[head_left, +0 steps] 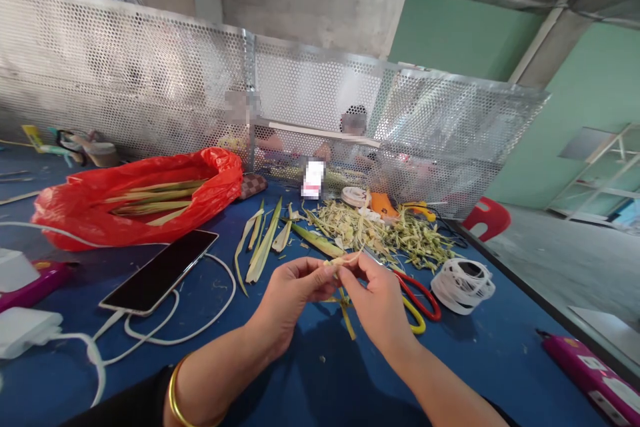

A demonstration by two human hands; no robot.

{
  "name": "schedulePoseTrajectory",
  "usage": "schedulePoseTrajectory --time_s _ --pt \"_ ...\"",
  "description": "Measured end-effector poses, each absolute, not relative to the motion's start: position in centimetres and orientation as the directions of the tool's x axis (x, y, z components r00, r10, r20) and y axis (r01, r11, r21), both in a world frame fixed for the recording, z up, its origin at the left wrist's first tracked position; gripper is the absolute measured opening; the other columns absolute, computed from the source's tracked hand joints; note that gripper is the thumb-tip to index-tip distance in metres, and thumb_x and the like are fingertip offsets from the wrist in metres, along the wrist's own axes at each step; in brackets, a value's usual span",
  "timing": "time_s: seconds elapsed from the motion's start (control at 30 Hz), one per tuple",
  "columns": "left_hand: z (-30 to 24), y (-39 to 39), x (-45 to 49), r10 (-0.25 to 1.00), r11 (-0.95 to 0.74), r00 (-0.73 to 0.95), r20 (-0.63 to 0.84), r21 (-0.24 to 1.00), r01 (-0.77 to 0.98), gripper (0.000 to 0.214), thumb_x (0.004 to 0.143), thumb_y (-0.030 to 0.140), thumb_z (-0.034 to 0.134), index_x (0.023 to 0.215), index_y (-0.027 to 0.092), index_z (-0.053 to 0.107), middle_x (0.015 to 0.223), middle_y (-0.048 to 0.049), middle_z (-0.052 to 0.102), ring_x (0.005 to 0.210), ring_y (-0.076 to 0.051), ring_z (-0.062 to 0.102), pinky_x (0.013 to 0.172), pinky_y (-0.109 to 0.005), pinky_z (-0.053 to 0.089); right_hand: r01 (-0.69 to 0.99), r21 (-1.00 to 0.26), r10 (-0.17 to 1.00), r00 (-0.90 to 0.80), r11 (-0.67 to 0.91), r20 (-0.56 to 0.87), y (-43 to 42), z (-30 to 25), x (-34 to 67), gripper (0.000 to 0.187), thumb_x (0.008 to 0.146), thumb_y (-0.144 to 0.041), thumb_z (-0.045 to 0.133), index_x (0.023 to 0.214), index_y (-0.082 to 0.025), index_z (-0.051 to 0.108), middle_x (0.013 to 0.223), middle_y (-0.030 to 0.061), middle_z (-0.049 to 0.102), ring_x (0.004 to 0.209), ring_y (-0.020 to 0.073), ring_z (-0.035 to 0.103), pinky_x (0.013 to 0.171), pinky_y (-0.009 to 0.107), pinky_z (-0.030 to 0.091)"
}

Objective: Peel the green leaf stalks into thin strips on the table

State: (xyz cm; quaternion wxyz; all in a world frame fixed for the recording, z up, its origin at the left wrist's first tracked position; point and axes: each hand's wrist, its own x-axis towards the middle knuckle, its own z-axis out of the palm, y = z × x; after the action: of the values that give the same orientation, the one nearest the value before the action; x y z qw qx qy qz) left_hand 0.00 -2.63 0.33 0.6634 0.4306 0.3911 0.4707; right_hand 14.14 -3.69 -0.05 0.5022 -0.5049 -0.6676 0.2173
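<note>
Both arms are angled in toward each other, left forearm and right forearm making a kinda lopsided V. The left hand and right hand meet at the front, right beside each other. From where I'm standing, fingers are curled on both, thumbs pinching in tight.

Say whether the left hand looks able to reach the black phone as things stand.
Probably yes: the black phone lies uncovered, with nothing tall between it and the left hand, which would likely have to release the pale strip first.
</note>
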Motion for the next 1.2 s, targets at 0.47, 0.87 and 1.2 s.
schedulePoseTrajectory --time_s 0.47,0.87,1.2 --pt "0.3 -2.7 -0.2 0.954 0.257 0.244 -0.177 0.901 -0.349 0.026 0.064 0.037 0.075 0.072 0.014 0.068 0.070 -0.0040 0.068 0.068 -0.013 0.063 0.070 -0.024 0.049 0.508 -0.679 0.799 -0.030 0.530 0.601 -3.9 0.2 13.6 0.014 0.084 -0.017 0.050 0.076 -0.020 0.061 0.074 0.0017 0.060 0.067 0.0145 0.057 0.064 0.024 0.046" --pt "1.0 -2.6 0.3 0.951 0.248 0.262 -0.165 0.911 -0.329 0.029 0.066 0.039 0.075 0.078 0.013 0.070 0.075 -0.0061 0.071 0.071 -0.014 0.065 0.072 -0.023 0.050 0.497 -0.709 0.786 0.082 0.500 0.613 -4.0 0.4 13.5 0.014 0.084 -0.022 0.050 0.074 -0.019 0.059 0.071 0.0016 0.059 0.067 0.0146 0.055 0.063 0.023 0.044" --pt "2.1 -0.6 0.7 0.981 0.179 0.099 -0.165 0.969 -0.167 0.029 0.060 0.035 0.078 0.074 0.011 0.069 0.067 -0.0076 0.070 0.063 -0.016 0.066 0.059 -0.021 0.050 0.658 -0.710 0.935 0.026 0.250 0.354 -3.4 1.3 19.4 0.021 0.089 -0.031 0.043 0.087 -0.019 0.060 0.080 0.0043 0.065 0.075 0.0186 0.062 0.069 0.027 0.045"
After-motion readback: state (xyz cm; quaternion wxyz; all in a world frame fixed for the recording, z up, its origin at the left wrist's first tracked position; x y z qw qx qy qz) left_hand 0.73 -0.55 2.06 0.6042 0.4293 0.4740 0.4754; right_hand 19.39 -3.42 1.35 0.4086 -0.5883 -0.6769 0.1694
